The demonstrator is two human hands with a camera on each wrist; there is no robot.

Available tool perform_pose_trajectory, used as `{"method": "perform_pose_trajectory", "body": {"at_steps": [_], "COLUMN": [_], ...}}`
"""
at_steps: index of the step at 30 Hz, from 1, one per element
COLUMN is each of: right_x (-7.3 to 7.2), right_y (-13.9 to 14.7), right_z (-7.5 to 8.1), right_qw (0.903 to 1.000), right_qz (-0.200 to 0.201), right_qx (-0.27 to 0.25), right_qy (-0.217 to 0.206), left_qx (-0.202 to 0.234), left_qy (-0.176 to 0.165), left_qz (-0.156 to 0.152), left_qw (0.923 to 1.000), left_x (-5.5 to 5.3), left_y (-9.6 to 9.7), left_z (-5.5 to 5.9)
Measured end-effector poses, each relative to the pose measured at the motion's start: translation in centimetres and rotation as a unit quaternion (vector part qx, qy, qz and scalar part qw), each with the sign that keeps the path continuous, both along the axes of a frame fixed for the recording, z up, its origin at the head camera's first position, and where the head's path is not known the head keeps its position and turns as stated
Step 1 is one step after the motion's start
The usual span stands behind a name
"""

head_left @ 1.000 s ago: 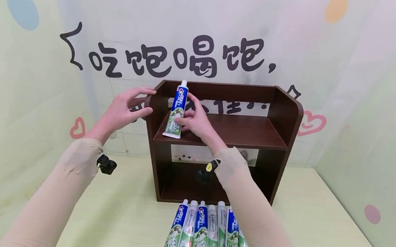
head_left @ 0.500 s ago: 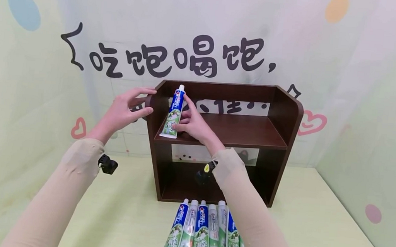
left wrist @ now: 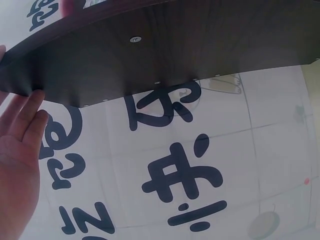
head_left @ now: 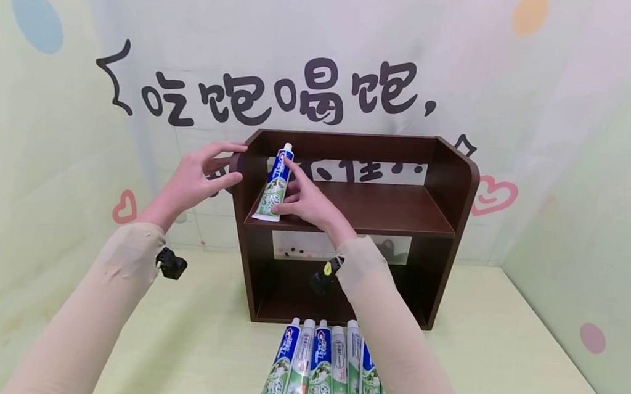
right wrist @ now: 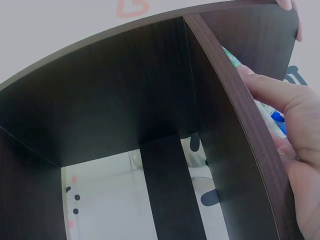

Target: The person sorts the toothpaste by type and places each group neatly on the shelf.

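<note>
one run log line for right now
left hand: grips rack; right hand: holds toothpaste tube, cap up, at upper shelf; more tubes: on table, before rack

Wall (head_left: 459, 66): black 吃饱喝饱 with comma; second line partly hidden behind shelf (head_left: 387, 209). Held blue-green tube (head_left: 276, 186) and matching counter tubes (head_left: 278, 367): red-white C logo. Other tube print too small to read.
</note>
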State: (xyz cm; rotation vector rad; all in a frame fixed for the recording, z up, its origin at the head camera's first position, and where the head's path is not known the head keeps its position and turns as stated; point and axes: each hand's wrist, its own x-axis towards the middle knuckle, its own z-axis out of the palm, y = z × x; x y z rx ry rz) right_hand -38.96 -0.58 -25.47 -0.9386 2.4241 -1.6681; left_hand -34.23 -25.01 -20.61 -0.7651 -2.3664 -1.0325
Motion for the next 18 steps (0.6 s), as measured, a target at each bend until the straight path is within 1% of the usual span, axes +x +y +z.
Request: {"method": "perform_pose_trajectory", "body": {"at_steps": [8, 9, 15, 16, 18], "right_x": [0.01, 0.00, 0.10, 0.12, 0.13], "right_y": [-0.14, -0.15, -0.21, -0.22, -0.25], "right_z": [-0.13, -0.16, -0.17, -0.14, -0.10], "right_qw": [0.9992, 0.9991, 0.9979, 0.9976, 0.9970], "right_qz": [0.000, 0.003, 0.004, 0.000, -0.006], "right_qx": [0.036, 0.038, 0.059, 0.063, 0.069], "right_qy": [0.017, 0.017, 0.026, 0.029, 0.035], "left_qx": [0.001, 0.000, -0.003, -0.002, -0.004], "left_qy": [0.003, 0.001, -0.009, -0.008, -0.009], "left_qz": [-0.001, 0.001, 0.009, 0.010, 0.012], "left_qw": [1.0000, 1.0000, 0.9999, 0.9999, 0.9999], "left_x": [0.09, 0.44, 0.11, -0.17, 0.31], "left_y": [0.02, 0.22, 0.12, 0.00, 0.34], "left_z": [-0.01, 0.15, -0.04, -0.16, 0.11]}}
